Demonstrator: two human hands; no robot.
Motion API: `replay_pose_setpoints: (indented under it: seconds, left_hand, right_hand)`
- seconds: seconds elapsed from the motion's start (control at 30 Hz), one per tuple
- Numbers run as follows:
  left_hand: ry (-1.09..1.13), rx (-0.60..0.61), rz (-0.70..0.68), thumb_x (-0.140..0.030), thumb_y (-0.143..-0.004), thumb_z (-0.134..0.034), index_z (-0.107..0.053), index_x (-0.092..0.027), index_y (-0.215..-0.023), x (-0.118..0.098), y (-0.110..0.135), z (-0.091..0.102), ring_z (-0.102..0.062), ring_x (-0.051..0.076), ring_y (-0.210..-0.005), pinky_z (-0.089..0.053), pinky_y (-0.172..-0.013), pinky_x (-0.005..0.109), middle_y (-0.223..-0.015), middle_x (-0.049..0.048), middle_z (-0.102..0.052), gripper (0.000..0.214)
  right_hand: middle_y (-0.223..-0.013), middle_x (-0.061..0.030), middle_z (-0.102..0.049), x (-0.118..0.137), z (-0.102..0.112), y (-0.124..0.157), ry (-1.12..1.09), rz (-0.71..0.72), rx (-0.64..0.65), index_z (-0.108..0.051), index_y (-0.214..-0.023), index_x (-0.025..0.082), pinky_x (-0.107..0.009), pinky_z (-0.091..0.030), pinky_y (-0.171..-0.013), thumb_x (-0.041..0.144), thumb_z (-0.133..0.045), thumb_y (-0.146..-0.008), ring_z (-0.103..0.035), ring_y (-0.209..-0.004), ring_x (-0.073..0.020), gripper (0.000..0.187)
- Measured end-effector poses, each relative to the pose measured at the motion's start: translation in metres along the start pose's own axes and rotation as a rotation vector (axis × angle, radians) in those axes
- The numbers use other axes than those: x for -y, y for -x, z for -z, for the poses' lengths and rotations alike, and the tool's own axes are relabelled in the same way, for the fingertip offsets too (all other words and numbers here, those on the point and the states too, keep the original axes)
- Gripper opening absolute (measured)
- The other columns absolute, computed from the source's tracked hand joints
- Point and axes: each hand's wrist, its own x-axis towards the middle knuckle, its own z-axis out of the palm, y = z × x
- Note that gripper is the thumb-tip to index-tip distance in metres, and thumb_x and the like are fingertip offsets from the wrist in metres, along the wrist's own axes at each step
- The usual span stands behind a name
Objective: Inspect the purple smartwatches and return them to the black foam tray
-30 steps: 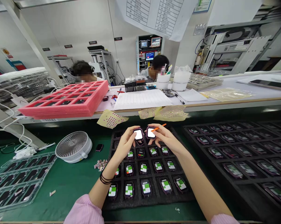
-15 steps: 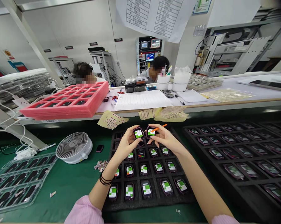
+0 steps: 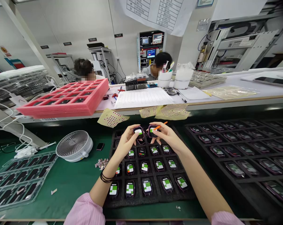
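Note:
My left hand [image 3: 128,138] is closed on a smartwatch body [image 3: 138,132] without a strap, its thumb lying on the lit green and white screen. In my right hand [image 3: 166,136] is a second watch body [image 3: 152,127], held beside the first with a small gap between them. A thin orange stick [image 3: 163,124] also sticks out from the fingers of that hand. Below both hands lies a black foam tray [image 3: 136,172], with several watches in its compartments, most showing green and white screens. My fingers and the watches hide parts of its far rows.
A second black tray of watches [image 3: 244,184] lies at the right. On the left are a small fan [image 3: 74,147], a clear plastic tray [image 3: 41,184], a lone watch [image 3: 100,146] and paper scraps [image 3: 101,163]. A shelf edge [image 3: 202,106] with a pink foam tray [image 3: 85,107] runs behind.
The left thumb has moved up onto the screen of the left watch. Fingers of my right hand have shifted slightly over the right watch. The camera view has shifted a little.

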Motion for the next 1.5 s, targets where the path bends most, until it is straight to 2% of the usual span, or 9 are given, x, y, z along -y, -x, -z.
replay_pose_setpoints:
  seconds: [0.17,0.37,0.53,0.73,0.97,1.13,1.23,1.4,1.5]
  left_hand:
    - [0.019,0.001,-0.002,-0.036,-0.085,-0.061,-0.052,-0.017,-0.119,0.005,-0.001,0.0,-0.057,0.012,-0.071,-0.04,-0.052,0.02,-0.096,0.0061,-0.061,0.04]
    - [-0.022,-0.003,-0.007,-0.04,-0.087,-0.057,-0.055,-0.016,-0.118,0.0,0.0,-0.001,-0.052,0.012,-0.067,-0.041,-0.053,0.02,-0.088,0.0052,-0.061,0.039]
    - [-0.007,-0.025,-0.003,-0.043,-0.087,-0.055,-0.058,-0.016,-0.114,0.001,-0.001,-0.001,-0.053,0.011,-0.062,-0.041,-0.052,0.021,-0.087,0.0057,-0.065,0.038]
    - [-0.057,-0.057,0.004,-0.043,-0.091,-0.05,-0.063,-0.017,-0.107,0.006,-0.002,0.003,-0.051,0.011,-0.057,-0.042,-0.052,0.022,-0.079,0.0039,-0.064,0.033]
    - [0.009,-0.019,0.012,-0.036,-0.086,-0.058,-0.05,-0.017,-0.126,0.005,-0.002,0.0,-0.059,0.013,-0.072,-0.042,-0.052,0.021,-0.102,0.0098,-0.064,0.045]
    - [0.024,0.003,0.024,-0.031,-0.082,-0.063,-0.044,-0.019,-0.131,0.007,-0.002,0.0,-0.062,0.017,-0.086,-0.043,-0.053,0.02,-0.114,0.0107,-0.06,0.054]
    - [0.016,-0.026,0.027,-0.031,-0.081,-0.065,-0.047,-0.019,-0.128,0.007,-0.002,-0.001,-0.062,0.016,-0.081,-0.043,-0.053,0.02,-0.109,0.0097,-0.062,0.052]
    - [0.03,-0.092,0.019,-0.037,-0.085,-0.059,-0.055,-0.017,-0.117,0.005,-0.002,-0.001,-0.057,0.01,-0.061,-0.04,-0.048,0.02,-0.088,0.0056,-0.064,0.038]
    - [0.053,-0.123,0.019,-0.041,-0.086,-0.057,-0.058,-0.017,-0.109,0.004,-0.002,-0.001,-0.056,0.01,-0.056,-0.036,-0.044,0.019,-0.08,0.0039,-0.064,0.033]
  right_hand:
    - [-0.093,-0.0052,-0.06,0.0,-0.001,0.0,0.007,0.002,-0.01,-0.054,-0.115,0.02,-0.019,-0.037,-0.037,0.037,-0.069,-0.079,-0.067,-0.056,-0.0153,0.042]
    - [-0.095,-0.006,-0.061,0.001,0.0,0.0,-0.008,-0.015,0.014,-0.054,-0.114,0.02,-0.02,-0.038,-0.038,0.04,-0.064,-0.082,-0.068,-0.058,-0.0159,0.039]
    - [-0.086,-0.0032,-0.062,0.003,0.0,0.001,-0.022,-0.022,0.011,-0.055,-0.114,0.02,-0.02,-0.038,-0.038,0.04,-0.061,-0.084,-0.068,-0.057,-0.0167,0.037]
    - [-0.088,-0.0058,-0.066,0.005,0.0,0.002,-0.012,-0.022,-0.013,-0.055,-0.113,0.019,-0.022,-0.038,-0.038,0.042,-0.053,-0.089,-0.066,-0.054,-0.0156,0.033]
    - [-0.116,-0.0113,-0.058,0.003,0.002,0.002,0.008,-0.026,0.058,-0.048,-0.125,0.024,-0.02,-0.042,-0.04,0.036,-0.06,-0.086,-0.071,-0.075,-0.0204,0.043]
    - [-0.118,-0.0124,-0.056,-0.003,0.003,0.001,0.018,0.015,0.055,-0.047,-0.126,0.024,-0.02,-0.042,-0.039,0.032,-0.068,-0.079,-0.071,-0.077,-0.0225,0.052]
    - [-0.112,-0.0114,-0.059,-0.002,0.003,0.001,0.019,0.004,0.039,-0.049,-0.123,0.022,-0.02,-0.042,-0.039,0.033,-0.068,-0.079,-0.071,-0.072,-0.0216,0.049]
    - [-0.089,-0.0052,-0.063,0.004,0.002,0.002,0.003,-0.025,-0.012,-0.056,-0.114,0.019,-0.021,-0.039,-0.038,0.039,-0.063,-0.082,-0.068,-0.056,-0.0174,0.039]
    - [-0.086,-0.0051,-0.067,0.007,0.0,0.003,0.005,-0.034,-0.04,-0.059,-0.108,0.018,-0.021,-0.037,-0.037,0.042,-0.061,-0.083,-0.066,-0.05,-0.0149,0.034]
